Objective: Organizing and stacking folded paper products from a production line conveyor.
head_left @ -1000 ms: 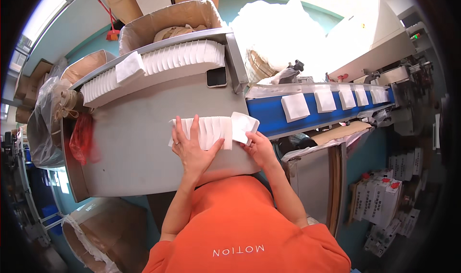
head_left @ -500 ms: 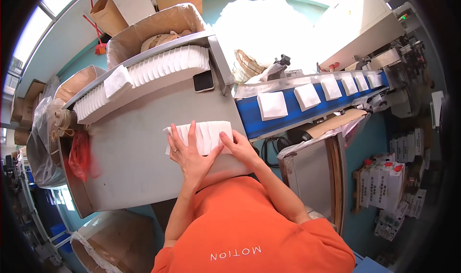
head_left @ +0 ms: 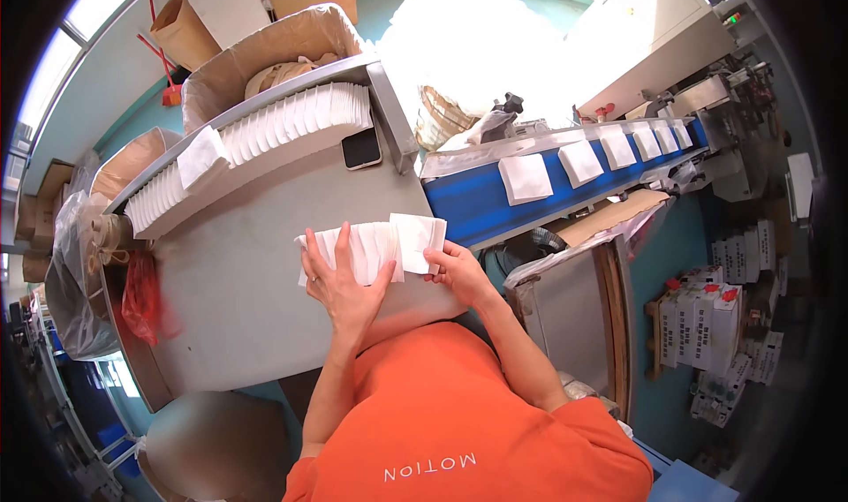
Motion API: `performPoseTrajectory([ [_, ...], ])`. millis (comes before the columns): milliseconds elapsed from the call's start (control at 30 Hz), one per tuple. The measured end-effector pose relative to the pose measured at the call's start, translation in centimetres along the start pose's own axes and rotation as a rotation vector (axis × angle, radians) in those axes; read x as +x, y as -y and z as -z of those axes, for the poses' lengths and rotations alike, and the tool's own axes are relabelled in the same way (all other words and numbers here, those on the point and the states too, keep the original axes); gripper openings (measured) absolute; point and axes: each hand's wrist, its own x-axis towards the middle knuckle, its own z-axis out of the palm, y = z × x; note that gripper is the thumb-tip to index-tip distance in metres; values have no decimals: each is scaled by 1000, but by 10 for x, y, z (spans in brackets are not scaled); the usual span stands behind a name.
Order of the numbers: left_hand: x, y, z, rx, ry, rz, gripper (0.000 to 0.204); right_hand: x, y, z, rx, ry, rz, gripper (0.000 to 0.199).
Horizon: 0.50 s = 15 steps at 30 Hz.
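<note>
A short row of folded white napkins (head_left: pixel 367 244) lies on the grey metal table (head_left: pixel 238 299) in front of me. My left hand (head_left: pixel 343 283) spans the row, fingers on its upper side and thumb at its near edge, holding it together. At the row's right end, one square folded napkin (head_left: pixel 417 237) overlaps the others. My right hand (head_left: pixel 461 272) pinches this napkin by its lower right edge, thumb on top and fingertips partly hidden beneath.
A long row of folded napkins (head_left: pixel 291 127) lines the table's far rim, one lying on top (head_left: pixel 203 159). Beside it rests a phone (head_left: pixel 361 149). The blue conveyor belt (head_left: pixel 459 206) at right carries several spaced napkins. A red bag (head_left: pixel 140 299) hangs at left; lined cartons (head_left: pixel 274 52) stand behind.
My right hand has shifted right from the row's end and now pinches a single napkin there. My left hand keeps its hold. Napkins on the belt have moved slightly relative to it.
</note>
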Motion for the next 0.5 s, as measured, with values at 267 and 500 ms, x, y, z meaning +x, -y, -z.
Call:
performPoseTrajectory([
  [267, -1, -6, -5, -15, -6, -2, 85, 4, 24, -25, -666, -28, 288, 26],
  [500, 1, -3, 1, 1, -2, 27, 85, 5, 0, -25, 180, 41, -133, 24],
])
